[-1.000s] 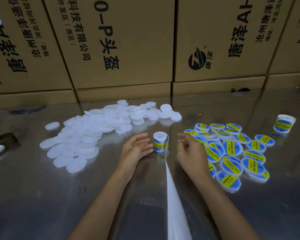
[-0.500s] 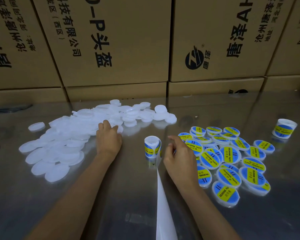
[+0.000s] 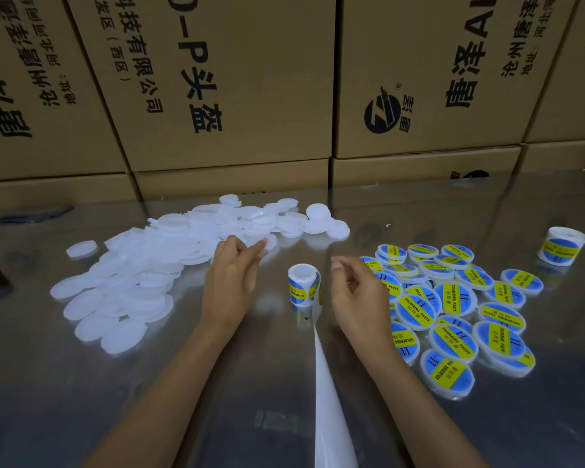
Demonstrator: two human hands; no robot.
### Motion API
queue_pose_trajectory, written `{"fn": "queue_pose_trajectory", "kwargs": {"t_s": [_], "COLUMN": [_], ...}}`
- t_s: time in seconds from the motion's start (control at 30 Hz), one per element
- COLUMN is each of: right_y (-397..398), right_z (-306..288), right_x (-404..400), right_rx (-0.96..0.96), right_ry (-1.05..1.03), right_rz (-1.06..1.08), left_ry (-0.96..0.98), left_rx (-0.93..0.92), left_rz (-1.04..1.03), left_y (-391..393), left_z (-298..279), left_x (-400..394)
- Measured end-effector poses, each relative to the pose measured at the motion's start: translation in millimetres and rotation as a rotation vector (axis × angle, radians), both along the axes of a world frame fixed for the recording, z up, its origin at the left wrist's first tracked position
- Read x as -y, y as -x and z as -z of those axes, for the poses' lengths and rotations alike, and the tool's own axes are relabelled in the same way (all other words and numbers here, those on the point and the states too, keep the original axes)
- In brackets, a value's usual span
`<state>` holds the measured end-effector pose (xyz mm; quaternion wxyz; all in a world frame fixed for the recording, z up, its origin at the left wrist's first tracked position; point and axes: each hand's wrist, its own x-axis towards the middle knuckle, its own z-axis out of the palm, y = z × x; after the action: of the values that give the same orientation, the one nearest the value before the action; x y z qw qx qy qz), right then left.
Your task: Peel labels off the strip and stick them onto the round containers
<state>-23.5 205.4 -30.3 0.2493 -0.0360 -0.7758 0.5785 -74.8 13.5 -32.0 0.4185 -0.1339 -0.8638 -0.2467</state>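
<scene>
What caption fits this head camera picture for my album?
Left hand picks a blank lid from the pile while right hand pinches a label beside the roll.

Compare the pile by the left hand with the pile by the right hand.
The left pile is plain white, unlabelled; the right pile carries blue-and-yellow labels. The left pile is larger and reaches further back; the right pile is tighter. The left hand holds a piece from its pile; the right hand hides part of its pile. Both are round pieces on the table.

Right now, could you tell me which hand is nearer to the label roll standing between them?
Right. The right hand sits just beside the label roll; the left hand is farther off, holding a blank lid.
</scene>
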Motion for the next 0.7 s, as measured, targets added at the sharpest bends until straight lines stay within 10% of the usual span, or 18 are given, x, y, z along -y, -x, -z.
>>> {"fn": "queue_pose_trajectory", "kwargs": {"t_s": [0.33, 0.53, 0.7], "right_y": [-17.3, -17.1, -11.5], "right_z": [-31.8, -31.7, -17.6], "right_x": [1.9, 2.4, 2.0], "right_rx": [0.127, 0.117, -0.048], "right_ry": [0.645, 0.546, 0.337], "right_rz": [-0.489, -0.492, -0.294], "left_ry": [0.182, -0.866, -1.087], "left_rx": [-0.229, 0.421, 0.536], "left_rz": [0.256, 0.428, 0.494], "left_y": [-68.5, -80.5, -71.4], "left_z": [-19.4, -32.1, -37.2], "left_x": [-38.6, -61.0, -51.7]}}
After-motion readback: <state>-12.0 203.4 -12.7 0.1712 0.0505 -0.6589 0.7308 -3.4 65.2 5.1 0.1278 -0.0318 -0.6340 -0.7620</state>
